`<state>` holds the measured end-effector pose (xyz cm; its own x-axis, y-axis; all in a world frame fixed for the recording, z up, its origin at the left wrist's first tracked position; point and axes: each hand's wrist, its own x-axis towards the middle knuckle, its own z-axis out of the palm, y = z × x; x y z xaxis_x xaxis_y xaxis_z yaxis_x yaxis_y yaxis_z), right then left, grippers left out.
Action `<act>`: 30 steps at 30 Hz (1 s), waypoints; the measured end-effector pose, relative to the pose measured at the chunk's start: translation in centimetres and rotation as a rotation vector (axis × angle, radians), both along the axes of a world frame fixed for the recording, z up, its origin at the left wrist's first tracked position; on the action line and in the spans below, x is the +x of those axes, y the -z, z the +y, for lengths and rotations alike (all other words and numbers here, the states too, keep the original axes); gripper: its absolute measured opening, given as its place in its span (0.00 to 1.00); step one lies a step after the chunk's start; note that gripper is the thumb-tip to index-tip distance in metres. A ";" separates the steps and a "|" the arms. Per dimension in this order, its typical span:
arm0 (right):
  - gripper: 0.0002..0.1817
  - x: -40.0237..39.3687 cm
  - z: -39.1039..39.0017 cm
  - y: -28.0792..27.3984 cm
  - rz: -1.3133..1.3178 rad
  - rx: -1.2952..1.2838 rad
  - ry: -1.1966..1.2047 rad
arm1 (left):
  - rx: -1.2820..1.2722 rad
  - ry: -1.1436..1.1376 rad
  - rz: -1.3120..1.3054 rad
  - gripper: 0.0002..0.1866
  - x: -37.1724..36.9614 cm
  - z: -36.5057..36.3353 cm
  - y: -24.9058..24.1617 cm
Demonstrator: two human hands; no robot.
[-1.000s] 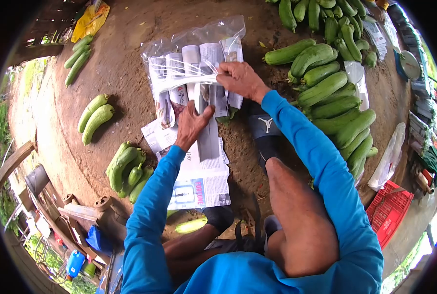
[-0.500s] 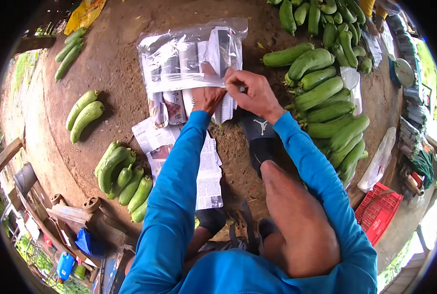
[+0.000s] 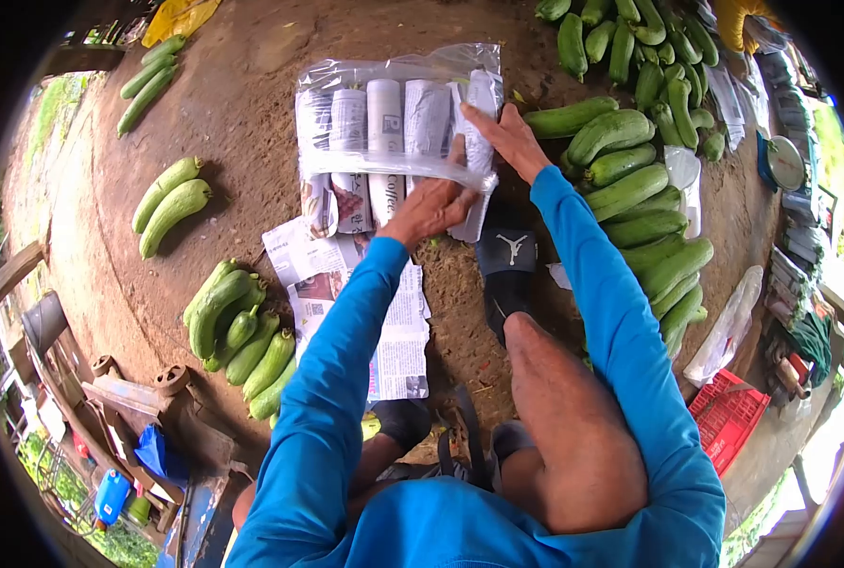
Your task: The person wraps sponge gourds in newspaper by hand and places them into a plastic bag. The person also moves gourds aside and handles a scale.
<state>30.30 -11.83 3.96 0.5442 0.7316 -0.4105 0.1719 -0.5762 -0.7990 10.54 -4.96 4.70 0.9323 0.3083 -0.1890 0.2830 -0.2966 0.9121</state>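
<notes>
A clear plastic bag (image 3: 346, 74) lies on the ground, holding several newspaper-wrapped rolls (image 3: 385, 118) side by side. Their lower ends stick out past its mouth. My left hand (image 3: 433, 208) rests at the mouth by the rightmost roll (image 3: 482, 99), index finger stretched up along it and the other fingers apart. At the bag's right side, my right hand (image 3: 509, 140) is closed around that same roll through the plastic, one digit across its top. Below the bag are loose newspaper sheets (image 3: 398, 341). What the rolls contain is hidden by the paper.
Large green gourds (image 3: 627, 192) lie in a row at right, with a bigger pile (image 3: 649, 47) behind. Smaller gourd groups (image 3: 242, 331) are at left. My shoe (image 3: 507, 248) stands just below the bag. A red crate (image 3: 728, 417) sits at far right.
My left hand has come back from inside the bag to its mouth. My right hand has left the bag's rim and moved up onto the rightmost roll, which now lies straighter beside the others.
</notes>
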 end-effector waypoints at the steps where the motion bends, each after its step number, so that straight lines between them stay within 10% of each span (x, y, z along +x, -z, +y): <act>1: 0.54 0.1 0.8 -0.7 -0.067 -0.106 -0.016 | 0.031 -0.050 -0.097 0.47 -0.6 -1.1 0.5; 6: 0.59 1.7 1.7 2.4 -0.210 -0.217 -0.052 | 0.388 -0.263 0.045 0.46 0.4 -7.1 0.3; 8: 0.39 2.6 1.1 8.1 -0.390 0.074 -0.036 | 0.448 -0.352 0.091 0.44 1.3 -8.5 -0.8; 10: 0.34 1.0 0.9 3.0 0.097 0.112 0.002 | 0.481 -0.350 0.075 0.41 0.9 -8.5 -0.9; 20: 0.43 1.0 0.8 2.2 0.192 0.123 0.060 | 0.522 0.010 -0.065 0.30 -6.6 -1.1 -2.8; 24: 0.44 2.1 0.6 1.1 -0.215 -0.019 -0.055 | 0.675 0.188 0.108 0.22 -13.9 7.1 -3.2; 30: 0.28 -1.9 0.9 -6.1 -0.778 0.232 -0.152 | 0.719 -0.323 0.617 0.24 -29.4 24.5 -2.9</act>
